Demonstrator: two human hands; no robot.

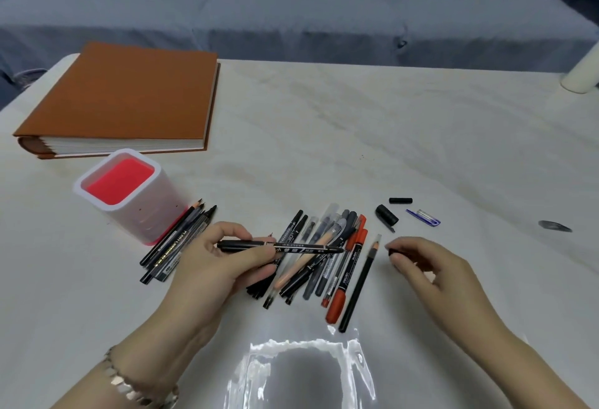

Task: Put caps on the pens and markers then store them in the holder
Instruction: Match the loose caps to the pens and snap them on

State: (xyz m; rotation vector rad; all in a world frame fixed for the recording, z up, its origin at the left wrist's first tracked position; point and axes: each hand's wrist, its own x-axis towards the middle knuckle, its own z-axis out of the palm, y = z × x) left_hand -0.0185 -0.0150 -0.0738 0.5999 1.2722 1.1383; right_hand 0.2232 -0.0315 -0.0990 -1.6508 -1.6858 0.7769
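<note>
My left hand (223, 262) grips a black marker (291, 246) that lies level, with its bare tip pointing right. My right hand (428, 269) pinches a small black cap (393, 251) a short way right of that tip. Under the marker lies a heap of pens and markers (327, 256), black, grey and red, with one black pencil (358, 285) at its right side. A white holder with a red inside (129, 194) stands at the left, and several black pens (176, 241) lie against its base. Loose caps lie at the right: two black caps (387, 214) (400, 200) and a blue one (424, 216).
A thick brown album (126, 97) lies at the table's back left. A clear plastic pouch (298, 373) sits at the near edge between my arms. A small dark object (554, 226) lies far right, and a white cylinder (580, 74) stands at the back right corner. A grey sofa runs behind the table.
</note>
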